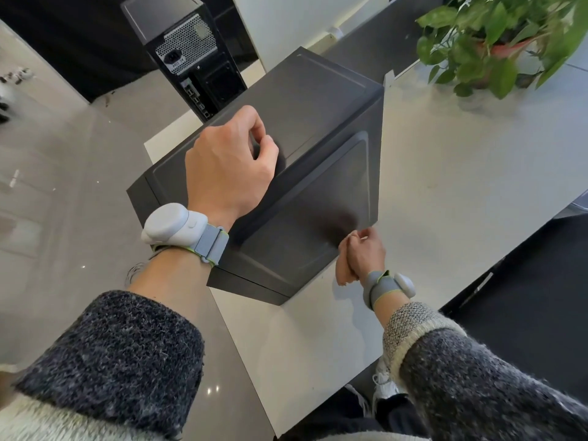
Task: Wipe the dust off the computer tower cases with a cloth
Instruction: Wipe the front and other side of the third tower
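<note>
1. Smearing is the nearest risk: the cloth [345, 274], a pinkish wad, is bunched tight in the curled fingers of the right hand [362, 249] at the lower corner of the side panel, at 4 o'clock on the near computer tower case [302, 173]. Most of it is hidden in the fist, so little fabric may meet the panel
2. Steadying falls to the left hand [232, 167], which rests with fingers curled on the case's top panel toward 10 o'clock. I cannot tell whether they hook anything. If it lets go, firm strokes could shove the case
3. Tipping looks possible: the case stands upright on the white table [445, 192] close to the table's edge at 9 o'clock, with the grey floor [63, 186] below, so a push that way could send it over
4. Leaves of the potted plant [496, 43] hang over the table at 1 o'clock, well apart from the case, and a wide sweep might brush them
5. Reach is the obstacle for the second tower case [191, 58] at 11 o'clock, its vented rear facing this way. The near case and a white panel [286, 27] stand in between
</note>
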A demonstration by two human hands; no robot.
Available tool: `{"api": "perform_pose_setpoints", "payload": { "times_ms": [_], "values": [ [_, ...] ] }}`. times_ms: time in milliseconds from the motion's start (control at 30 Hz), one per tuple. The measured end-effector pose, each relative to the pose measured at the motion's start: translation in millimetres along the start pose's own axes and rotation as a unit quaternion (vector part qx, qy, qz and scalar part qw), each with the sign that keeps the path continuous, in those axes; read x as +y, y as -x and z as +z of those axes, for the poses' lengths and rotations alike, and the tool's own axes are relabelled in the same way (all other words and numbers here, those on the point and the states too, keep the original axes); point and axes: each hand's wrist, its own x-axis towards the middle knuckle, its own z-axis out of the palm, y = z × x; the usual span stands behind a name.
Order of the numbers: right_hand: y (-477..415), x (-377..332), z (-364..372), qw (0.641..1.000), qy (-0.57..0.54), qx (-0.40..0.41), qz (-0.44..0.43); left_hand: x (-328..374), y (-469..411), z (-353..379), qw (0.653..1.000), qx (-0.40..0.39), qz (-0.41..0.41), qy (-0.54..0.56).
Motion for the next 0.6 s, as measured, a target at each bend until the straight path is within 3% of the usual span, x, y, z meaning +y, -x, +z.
{"api": "perform_pose_setpoints", "payload": {
  "times_ms": [233,467,600],
  "values": [
    [43.4,-20.2,8.3,0.985,-0.073,0.053,-0.148,-1.3,-2.0,1.1,1.0,0.0,0.003,-0.003],
    [24.0,-0.8,7.5,0.999,-0.009,-0.011,-0.03,-1.7,-1.0,4.0,1.0,-0.001,-0.001,-0.003],
    [51.9,-10.5,14.2,0.993,-0.07,0.011,-0.099,-3.7,-0.9,4.4,1.0,0.002,0.004,-0.002]
  ]
}}
